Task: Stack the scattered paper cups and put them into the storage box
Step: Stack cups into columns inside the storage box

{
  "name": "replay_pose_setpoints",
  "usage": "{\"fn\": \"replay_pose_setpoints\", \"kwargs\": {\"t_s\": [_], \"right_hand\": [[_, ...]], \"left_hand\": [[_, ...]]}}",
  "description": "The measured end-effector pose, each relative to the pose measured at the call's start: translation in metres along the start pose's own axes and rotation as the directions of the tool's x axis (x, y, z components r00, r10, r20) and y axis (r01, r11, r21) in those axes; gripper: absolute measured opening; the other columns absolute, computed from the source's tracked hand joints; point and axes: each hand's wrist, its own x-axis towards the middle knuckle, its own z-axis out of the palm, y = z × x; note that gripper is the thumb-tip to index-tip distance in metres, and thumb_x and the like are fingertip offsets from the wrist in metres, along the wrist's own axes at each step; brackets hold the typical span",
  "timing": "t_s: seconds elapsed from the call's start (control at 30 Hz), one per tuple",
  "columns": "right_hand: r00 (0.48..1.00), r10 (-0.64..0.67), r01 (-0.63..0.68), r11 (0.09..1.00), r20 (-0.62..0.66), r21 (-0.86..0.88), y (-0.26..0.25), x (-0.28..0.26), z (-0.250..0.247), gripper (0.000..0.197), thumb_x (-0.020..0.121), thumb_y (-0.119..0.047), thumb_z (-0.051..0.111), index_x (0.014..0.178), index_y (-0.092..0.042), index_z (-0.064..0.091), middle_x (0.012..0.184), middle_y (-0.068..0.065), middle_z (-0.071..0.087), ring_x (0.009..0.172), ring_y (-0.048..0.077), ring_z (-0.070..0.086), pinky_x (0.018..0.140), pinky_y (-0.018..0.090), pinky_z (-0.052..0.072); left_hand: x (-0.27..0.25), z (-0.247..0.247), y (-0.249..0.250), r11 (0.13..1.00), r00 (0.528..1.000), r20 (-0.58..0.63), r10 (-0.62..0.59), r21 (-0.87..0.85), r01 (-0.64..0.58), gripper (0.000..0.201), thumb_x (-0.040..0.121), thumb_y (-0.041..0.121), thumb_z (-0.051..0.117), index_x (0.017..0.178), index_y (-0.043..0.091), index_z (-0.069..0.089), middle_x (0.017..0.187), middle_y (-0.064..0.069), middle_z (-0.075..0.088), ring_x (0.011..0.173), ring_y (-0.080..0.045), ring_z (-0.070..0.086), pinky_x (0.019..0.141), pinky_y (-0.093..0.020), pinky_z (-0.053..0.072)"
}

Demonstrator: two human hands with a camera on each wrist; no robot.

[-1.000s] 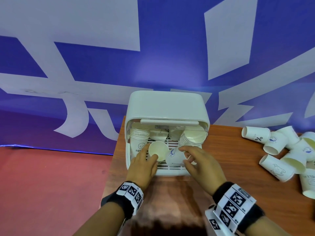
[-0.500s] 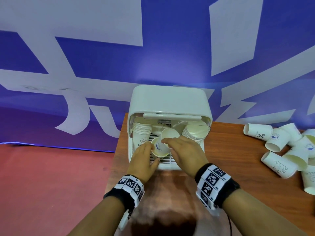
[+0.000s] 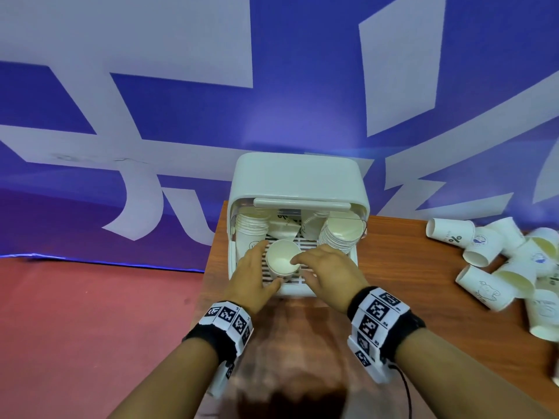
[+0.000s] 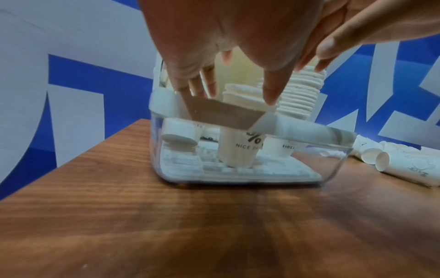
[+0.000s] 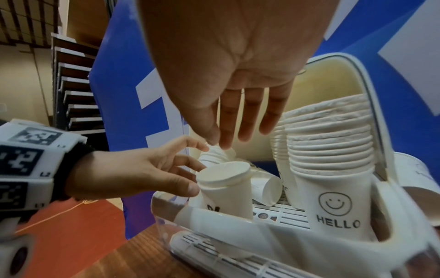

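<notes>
Even bright indoor light, soft glare on the table [image 4: 166, 216], fisheye-bent edges, blurred left hand [image 4: 226, 37]

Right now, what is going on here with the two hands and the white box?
A person is filling a white storage box on a wooden table with paper cups. The left hand holds an upright cup between thumb and fingers at the front of the box, and the right hand reaches its rim with straight fingers. Two stacks stand inside. Loose cups lie on the table to the right.
</notes>
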Motion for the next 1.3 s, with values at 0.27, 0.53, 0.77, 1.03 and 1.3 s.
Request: {"fn": "replay_pose_setpoints", "kwargs": {"t_s": [0.27,0.53,0.77,1.03,1.3], "right_hand": [[0.979,0.189,-0.18,0.978,-0.081,0.104,0.033,-0.048,-0.019,0.03,0.089,-0.022,0.053,0.118,-0.027,0.06,0.117,-0.009,0.062,0.107,0.013,0.054,0.093,0.03,0.043],[0.908,0.406,-0.389,0.908,-0.102,0.157,0.109,-0.113,-0.04,0.024,0.088,-0.022,0.057,0.112,-0.026,0.061,0.113,-0.007,0.062,0.105,0.013,0.056,0.089,0.034,0.047],[0.826,0.559,-0.535,0.819,-0.074,0.21,0.203,-0.156,-0.056,0.027,0.089,-0.023,0.056,0.116,-0.024,0.058,0.119,-0.004,0.06,0.108,0.013,0.056,0.093,0.03,0.044],[0.583,0.806,-0.769,0.588,-0.1,0.252,0.285,-0.186,-0.06,0.033,0.086,-0.025,0.053,0.119,-0.023,0.054,0.118,0.0,0.059,0.107,0.022,0.055,0.081,0.034,0.042],[0.514,0.856,-0.831,0.484,0.05,0.273,0.339,-0.195,-0.052,0.047,0.088,-0.044,0.051,0.129,-0.027,0.038,0.127,0.009,0.05,0.113,0.032,0.051,0.089,0.042,0.041]], "left_hand": [[-0.014,-0.017,0.054,0.979,0.972,-0.121,0.203,0.042,-0.199,0.058,0.075,0.038,0.063,0.126,0.018,0.046,0.129,-0.003,0.042,0.121,-0.019,0.04,0.102,-0.033,0.036],[0.005,0.05,0.135,0.921,0.925,0.017,0.379,0.091,-0.378,0.051,0.075,0.029,0.063,0.124,0.018,0.051,0.129,-0.004,0.044,0.121,-0.022,0.044,0.103,-0.034,0.037],[0.042,0.122,0.198,0.909,0.924,0.142,0.355,0.179,-0.377,0.052,0.08,0.029,0.064,0.128,0.022,0.046,0.137,-0.002,0.037,0.126,-0.022,0.038,0.106,-0.04,0.035],[0.104,0.203,0.263,0.873,0.919,0.292,0.266,0.331,-0.358,0.059,0.083,0.03,0.061,0.136,0.023,0.037,0.143,-0.005,0.032,0.13,-0.026,0.034,0.107,-0.041,0.034],[0.16,0.284,0.287,0.758,0.922,0.369,0.118,0.566,-0.324,0.073,0.083,0.022,0.057,0.145,0.029,0.019,0.154,-0.007,0.017,0.139,-0.03,0.021,0.108,-0.045,0.028]]}}
